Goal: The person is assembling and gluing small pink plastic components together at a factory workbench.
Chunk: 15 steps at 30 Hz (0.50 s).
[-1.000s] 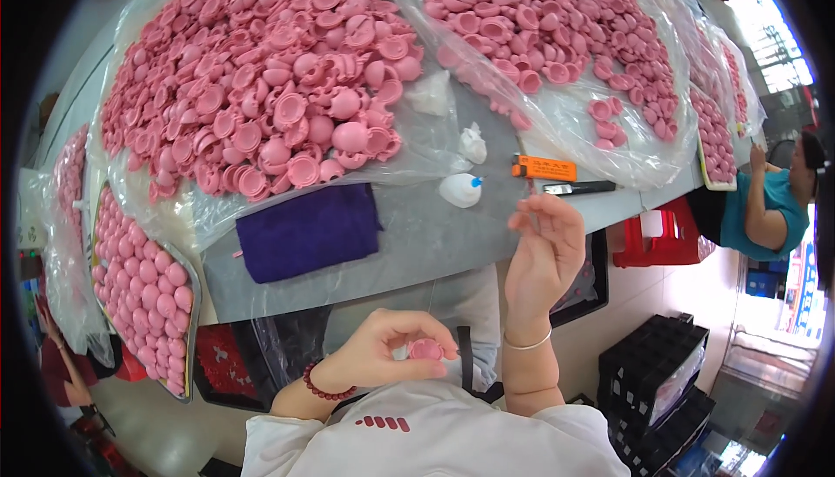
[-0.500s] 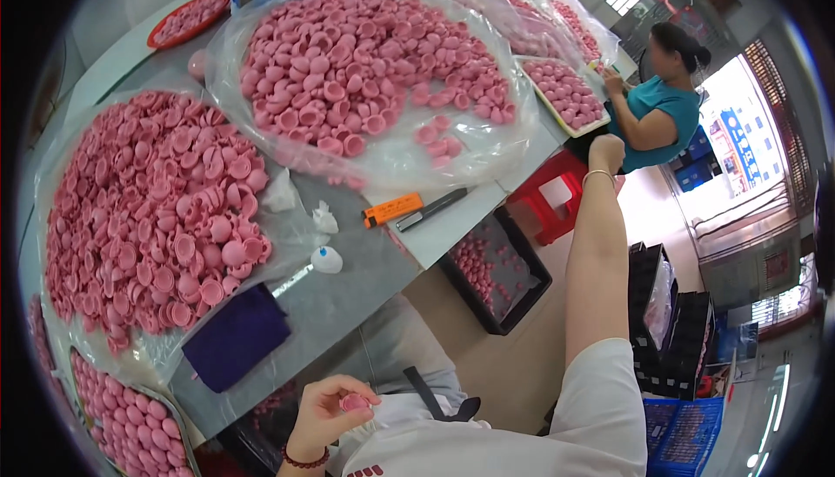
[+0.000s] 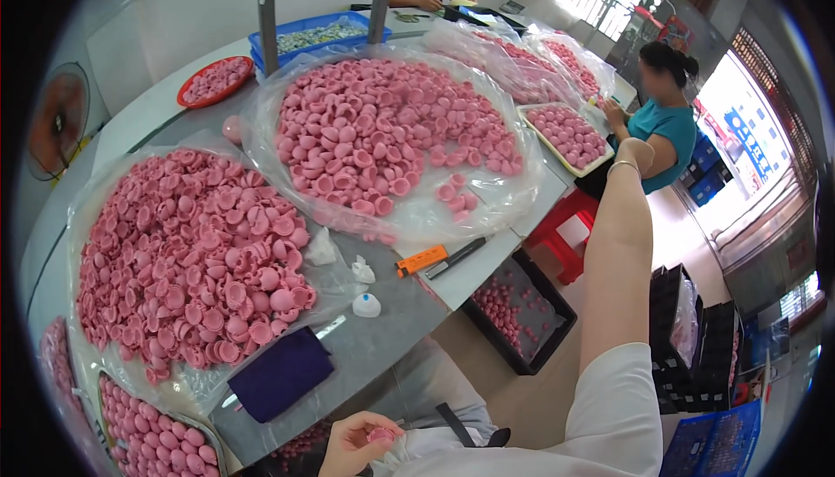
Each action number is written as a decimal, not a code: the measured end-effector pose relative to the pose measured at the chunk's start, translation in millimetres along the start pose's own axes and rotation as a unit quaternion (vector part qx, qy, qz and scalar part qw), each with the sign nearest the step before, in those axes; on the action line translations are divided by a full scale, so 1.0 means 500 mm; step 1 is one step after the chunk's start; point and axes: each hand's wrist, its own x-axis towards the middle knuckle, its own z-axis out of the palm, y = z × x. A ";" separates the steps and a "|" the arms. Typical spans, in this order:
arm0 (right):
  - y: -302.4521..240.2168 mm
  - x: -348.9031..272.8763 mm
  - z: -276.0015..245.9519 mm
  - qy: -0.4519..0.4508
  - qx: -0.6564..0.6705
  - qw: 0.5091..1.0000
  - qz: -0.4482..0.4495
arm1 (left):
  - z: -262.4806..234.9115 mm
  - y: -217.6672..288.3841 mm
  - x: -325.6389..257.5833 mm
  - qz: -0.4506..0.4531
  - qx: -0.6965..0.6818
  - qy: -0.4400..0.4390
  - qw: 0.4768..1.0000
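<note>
While pinched by the left hand (image 3: 352, 444), the pink cap (image 3: 381, 434) looks rubbery.

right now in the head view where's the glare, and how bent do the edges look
Head view: daylight blows out the windows at upper right, and the plastic sheet under the pink caps shines in patches. Fisheye bends the table edge and poles toward the dark rim. The left hand with its pink piece stays fairly sharp.

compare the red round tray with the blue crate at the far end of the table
The red round tray is shallow and circular; the blue crate is rectangular with taller walls. The red round tray holds pink pieces; the blue crate holds pale greenish ones. Both sit on the table.
</note>
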 end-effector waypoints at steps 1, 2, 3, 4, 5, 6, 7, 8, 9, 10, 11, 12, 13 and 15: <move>-0.001 0.005 0.002 -0.009 -0.009 1.000 -0.015 | -0.003 0.001 -0.002 0.007 0.003 0.006 1.000; 0.002 0.015 0.009 -0.015 -0.003 1.000 -0.015 | -0.007 0.000 -0.003 0.011 -0.005 0.001 1.000; 0.012 0.035 0.014 -0.024 -0.026 0.999 -0.031 | -0.012 -0.001 -0.003 0.013 -0.013 -0.006 1.000; 0.027 0.056 0.022 -0.034 -0.050 0.997 -0.046 | -0.017 -0.001 -0.005 0.007 -0.008 0.000 1.000; 0.044 0.081 0.028 -0.041 -0.074 0.994 -0.062 | -0.021 -0.001 -0.008 0.010 -0.006 0.001 1.000; 0.059 0.103 0.035 -0.048 -0.100 0.991 -0.078 | -0.023 -0.002 -0.010 0.013 -0.013 0.006 1.000; 0.066 0.110 0.039 -0.056 -0.125 0.986 -0.095 | -0.024 -0.002 -0.013 0.015 -0.021 0.011 1.000; 0.074 0.118 0.044 -0.063 -0.151 0.980 -0.111 | -0.026 -0.003 -0.015 0.016 -0.020 0.013 1.000; 0.065 0.104 0.040 -0.067 -0.151 0.980 -0.111 | -0.026 -0.003 -0.016 0.014 -0.025 0.019 0.999; 0.038 0.076 0.018 -0.089 -0.220 0.966 -0.102 | -0.026 -0.003 -0.017 0.012 -0.030 0.025 0.999; 0.019 0.060 -0.007 -0.106 -0.288 0.947 -0.091 | -0.027 -0.003 -0.016 0.011 -0.030 0.024 0.999; 0.011 0.049 -0.017 -0.107 -0.288 0.947 -0.091 | -0.028 -0.004 -0.016 0.009 -0.026 0.019 0.999; 0.005 0.041 -0.023 -0.125 -0.306 0.940 -0.085 | -0.030 -0.005 -0.016 0.007 -0.021 0.015 1.000; 0.006 0.040 -0.024 -0.143 -0.324 0.932 -0.079 | -0.030 -0.004 -0.012 0.009 -0.025 0.005 1.000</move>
